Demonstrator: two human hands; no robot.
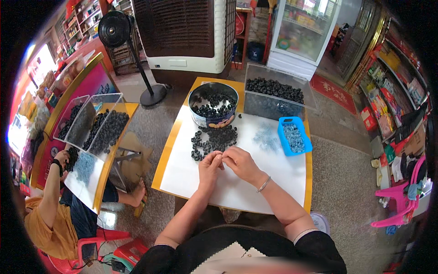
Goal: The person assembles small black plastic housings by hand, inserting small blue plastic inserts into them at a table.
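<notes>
My left hand (210,168) and my right hand (241,163) meet over the near middle of the white-topped table. Fingertips of both are pinched together; whatever sits between them is too small to make out. Just beyond my left hand lies a loose pile of small black parts (214,139). Behind that pile stands a round tin (212,119) with more black parts inside. Small clear-bluish pieces (267,137) are scattered to the right of the pile. A blue plastic basket (282,122) farther right holds similar pieces (293,138).
A clear bin (269,106) of black parts stands at the table's back right. At left, a co-worker (52,214) sits at another table with clear bins (93,123). A standing fan (153,95), an air cooler (187,64) and a pink chair (397,201) surround the space.
</notes>
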